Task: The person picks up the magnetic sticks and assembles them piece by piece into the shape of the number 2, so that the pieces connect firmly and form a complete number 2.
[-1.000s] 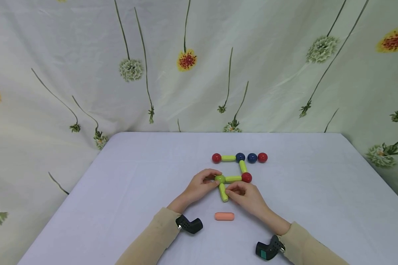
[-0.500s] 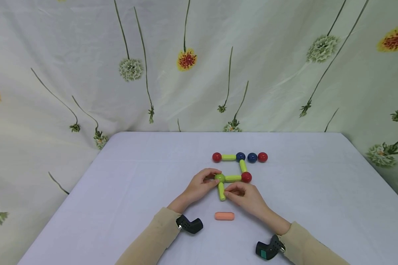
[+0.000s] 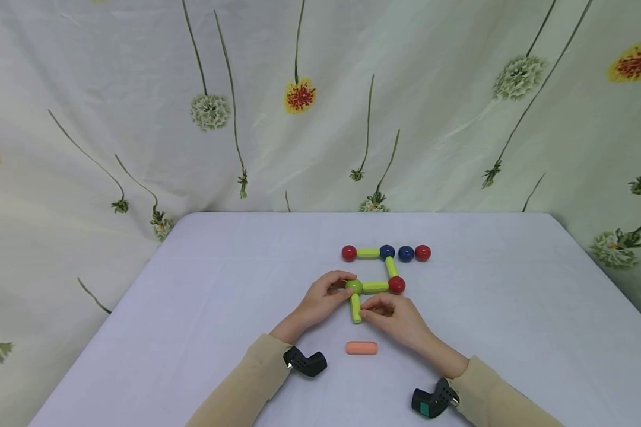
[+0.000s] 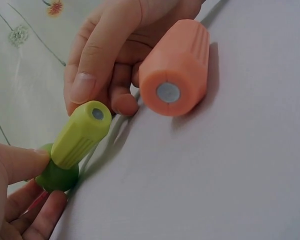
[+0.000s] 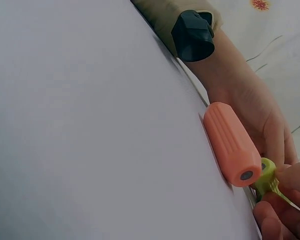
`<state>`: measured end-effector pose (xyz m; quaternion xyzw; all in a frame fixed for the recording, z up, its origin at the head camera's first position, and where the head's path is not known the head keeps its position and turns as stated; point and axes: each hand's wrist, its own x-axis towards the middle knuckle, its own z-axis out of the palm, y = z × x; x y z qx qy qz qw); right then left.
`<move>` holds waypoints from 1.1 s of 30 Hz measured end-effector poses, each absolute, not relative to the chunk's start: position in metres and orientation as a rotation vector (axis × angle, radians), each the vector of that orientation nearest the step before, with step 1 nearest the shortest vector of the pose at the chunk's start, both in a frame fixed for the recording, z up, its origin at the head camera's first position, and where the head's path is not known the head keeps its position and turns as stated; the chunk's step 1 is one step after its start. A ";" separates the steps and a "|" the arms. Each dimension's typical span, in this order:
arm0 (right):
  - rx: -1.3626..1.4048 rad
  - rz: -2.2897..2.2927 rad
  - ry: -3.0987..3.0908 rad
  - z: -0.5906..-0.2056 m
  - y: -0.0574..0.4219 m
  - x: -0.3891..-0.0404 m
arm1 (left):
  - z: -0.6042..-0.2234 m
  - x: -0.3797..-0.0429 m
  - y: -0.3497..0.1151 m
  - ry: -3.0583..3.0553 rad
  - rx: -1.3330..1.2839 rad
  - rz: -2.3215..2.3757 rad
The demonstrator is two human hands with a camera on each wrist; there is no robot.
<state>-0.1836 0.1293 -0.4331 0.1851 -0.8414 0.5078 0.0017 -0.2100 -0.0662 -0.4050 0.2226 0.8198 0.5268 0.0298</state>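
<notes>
A figure of yellow-green magnetic rods and balls lies on the table. My left hand holds its green ball between thumb and fingers. From that ball a yellow-green magnetic rod points toward me. My right hand pinches the side of this rod with thumb and fingertips; its far side is partly hidden in the wrist views. Another rod joins the green ball to a red ball. A loose orange magnetic rod lies between my wrists, its round metal end showing in the left wrist view.
Farther back, a rod links the red ball to a blue ball, and a rod runs left to another red ball. A blue ball and a red ball sit to the right. A flowered cloth hangs behind.
The near end of the yellow-green rod has swung slightly left, so it now points more straight toward me. My right fingertips moved left with it; my left hand stays on the green ball.
</notes>
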 end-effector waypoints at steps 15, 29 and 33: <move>0.461 1.667 -2.637 -0.417 0.147 -0.196 | -0.403 -0.207 -0.065 2.539 0.658 1.616; 0.224 1.513 -2.556 -0.403 0.181 -0.216 | -0.440 -0.232 -0.067 2.544 0.647 1.637; 0.172 1.490 -2.526 -0.402 0.190 -0.220 | -0.441 -0.233 -0.069 2.533 0.668 1.655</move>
